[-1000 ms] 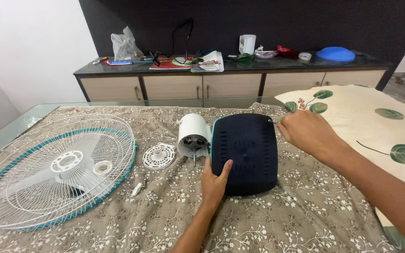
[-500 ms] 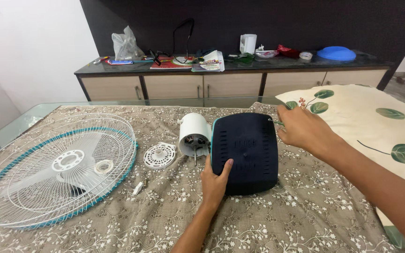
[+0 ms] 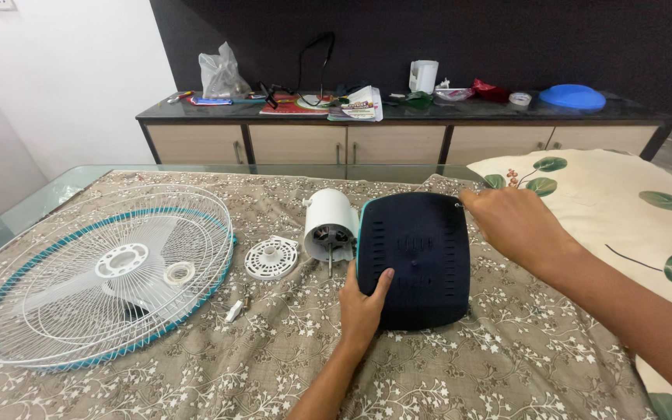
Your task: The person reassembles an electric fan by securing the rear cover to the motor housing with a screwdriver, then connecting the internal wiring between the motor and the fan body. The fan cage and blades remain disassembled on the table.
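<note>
A dark blue, rounded-square fan cover (image 3: pixel 418 257) with vent slots lies flat on the patterned tablecloth. My left hand (image 3: pixel 361 307) grips its near left edge, thumb on top. My right hand (image 3: pixel 515 225) is curled at the cover's far right corner, fingers closed on a thin tool whose tip just shows there. A white cylindrical motor housing (image 3: pixel 330 222) lies against the cover's left side, with its shaft pointing toward me.
A round white slotted disc (image 3: pixel 271 257) and a small white piece (image 3: pixel 233 311) lie left of the motor. A large white wire fan grille (image 3: pixel 103 272) with a teal rim fills the left. A leaf-print cushion (image 3: pixel 624 202) is on the right, and a cluttered sideboard (image 3: pixel 398 140) stands behind.
My right hand has shifted slightly along the cover's far right corner with the thin tool. My left hand keeps its grip on the cover's edge. The view moved a little.
</note>
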